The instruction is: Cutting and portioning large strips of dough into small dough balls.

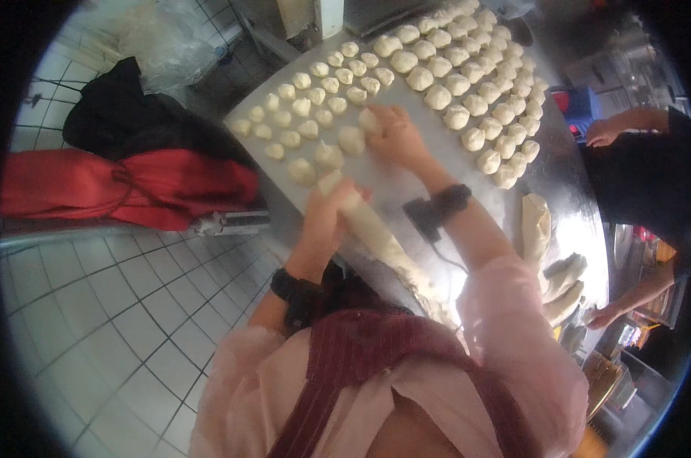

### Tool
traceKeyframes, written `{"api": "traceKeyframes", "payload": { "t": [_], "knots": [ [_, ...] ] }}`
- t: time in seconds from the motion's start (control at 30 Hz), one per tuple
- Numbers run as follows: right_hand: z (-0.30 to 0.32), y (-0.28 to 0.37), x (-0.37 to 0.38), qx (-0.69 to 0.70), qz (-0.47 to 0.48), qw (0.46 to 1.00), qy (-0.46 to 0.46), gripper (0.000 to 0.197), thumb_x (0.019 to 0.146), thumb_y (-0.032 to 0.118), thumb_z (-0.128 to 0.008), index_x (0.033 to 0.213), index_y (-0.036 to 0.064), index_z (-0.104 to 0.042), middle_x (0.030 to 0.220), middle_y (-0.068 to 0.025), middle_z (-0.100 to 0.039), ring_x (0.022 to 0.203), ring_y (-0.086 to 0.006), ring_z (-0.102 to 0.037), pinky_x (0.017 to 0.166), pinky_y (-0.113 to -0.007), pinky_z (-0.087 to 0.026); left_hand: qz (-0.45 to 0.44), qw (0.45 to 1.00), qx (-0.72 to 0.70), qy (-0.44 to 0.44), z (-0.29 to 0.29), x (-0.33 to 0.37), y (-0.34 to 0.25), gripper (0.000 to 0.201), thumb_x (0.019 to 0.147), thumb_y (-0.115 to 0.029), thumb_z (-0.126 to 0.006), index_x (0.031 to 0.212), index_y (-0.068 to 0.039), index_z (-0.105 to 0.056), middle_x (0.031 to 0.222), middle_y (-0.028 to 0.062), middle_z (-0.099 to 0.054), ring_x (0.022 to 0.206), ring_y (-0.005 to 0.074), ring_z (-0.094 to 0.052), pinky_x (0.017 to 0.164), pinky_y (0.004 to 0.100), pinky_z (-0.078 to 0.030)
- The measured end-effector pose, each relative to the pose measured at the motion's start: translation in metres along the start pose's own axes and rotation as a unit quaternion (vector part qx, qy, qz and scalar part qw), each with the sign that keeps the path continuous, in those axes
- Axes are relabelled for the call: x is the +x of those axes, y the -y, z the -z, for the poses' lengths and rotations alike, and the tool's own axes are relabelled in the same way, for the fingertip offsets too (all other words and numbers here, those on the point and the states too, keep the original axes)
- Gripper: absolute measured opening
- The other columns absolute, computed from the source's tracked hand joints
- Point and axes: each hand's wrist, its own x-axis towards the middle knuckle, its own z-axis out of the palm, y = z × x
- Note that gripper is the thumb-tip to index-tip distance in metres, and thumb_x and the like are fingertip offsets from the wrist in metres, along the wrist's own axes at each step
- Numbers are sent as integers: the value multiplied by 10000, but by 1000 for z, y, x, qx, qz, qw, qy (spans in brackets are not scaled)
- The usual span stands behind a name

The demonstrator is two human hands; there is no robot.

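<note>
A long roll of pale dough (380, 243) lies on the metal table (406, 187) and runs back toward my body. My left hand (331, 208) is wrapped round the far end of the roll. Beyond it my right hand (397, 137) is closed on a dough piece (368, 120), which shows at its fingertips. Close to both hands lie larger loose dough pieces (329, 156). Farther left, small dough pieces (308, 129) sit in rows. The right hand's fingers are partly hidden by the hand itself.
Many round dough balls (457, 117) fill the table's far right. More thick dough rolls (537, 229) lie at right, near another person's hand (603, 317). That person's other hand (605, 131) is beside a blue object (578, 111). Red cloth (124, 187) hangs at left over tiled floor (116, 305).
</note>
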Motion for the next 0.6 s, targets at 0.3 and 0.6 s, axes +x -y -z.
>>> {"api": "traceKeyframes", "payload": {
  "t": [0.3,0.6],
  "knots": [
    [59,50,-82,237,-61,943,225,674,687,249,-760,1281,81,-489,1048,-143,-596,894,-202,-596,751,-315,-485,-25,981,186,45,-32,12,9,379,889,-189,-624,1217,-71,-475,1244,96,-487,1159,193,-468,938,333,-432],
    [68,57,-94,107,15,992,60,393,683,210,-728,1022,48,-617,1010,-178,-620,905,-341,-619,776,-388,-501,-51,927,311,204,-23,13,49,302,771,-174,-729,1020,-28,-640,912,39,-632,850,114,-587,738,289,-482]
  ]
}}
